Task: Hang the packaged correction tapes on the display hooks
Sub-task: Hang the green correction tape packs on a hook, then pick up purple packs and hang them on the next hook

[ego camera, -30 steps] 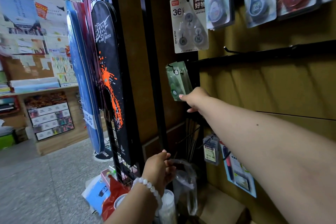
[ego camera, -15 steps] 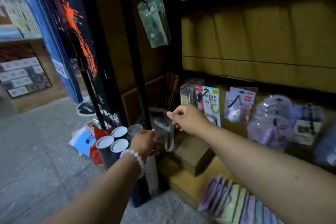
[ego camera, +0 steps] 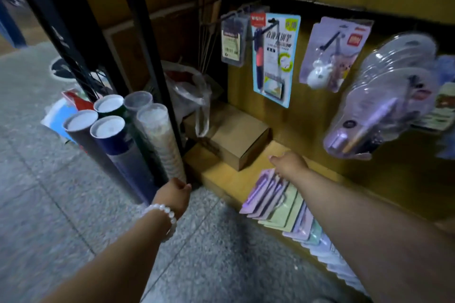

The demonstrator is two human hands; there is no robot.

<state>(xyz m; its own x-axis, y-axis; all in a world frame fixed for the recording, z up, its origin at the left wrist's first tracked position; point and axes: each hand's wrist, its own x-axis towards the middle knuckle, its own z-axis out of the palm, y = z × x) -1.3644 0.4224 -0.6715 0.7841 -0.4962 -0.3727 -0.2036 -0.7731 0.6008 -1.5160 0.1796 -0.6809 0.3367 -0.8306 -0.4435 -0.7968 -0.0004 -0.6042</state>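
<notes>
A fanned row of packaged correction tapes (ego camera: 275, 202), purple and pale green cards, lies on the low wooden ledge (ego camera: 221, 177). My right hand (ego camera: 288, 163) reaches down to the far end of that row, fingers stretched onto the top purple pack. My left hand (ego camera: 172, 195), with a white bead bracelet on the wrist, hovers lower left by the tube bases, fingers curled and holding nothing. Black display hooks (ego camera: 330, 42) jut from the wooden back panel above, carrying other carded goods.
A brown cardboard box (ego camera: 236, 140) sits on the ledge just behind my right hand. Several upright capped tubes (ego camera: 108, 128) stand by a black rack post (ego camera: 145, 32). A clear plastic bag (ego camera: 189, 91) slumps behind them. Bulky clear blister packs (ego camera: 384, 103) hang at right.
My view dropped from the upper hooks to the bottom ledge. My right hand left the hanging green pack and came down onto the row of packs. My left hand let go of the plastic bag.
</notes>
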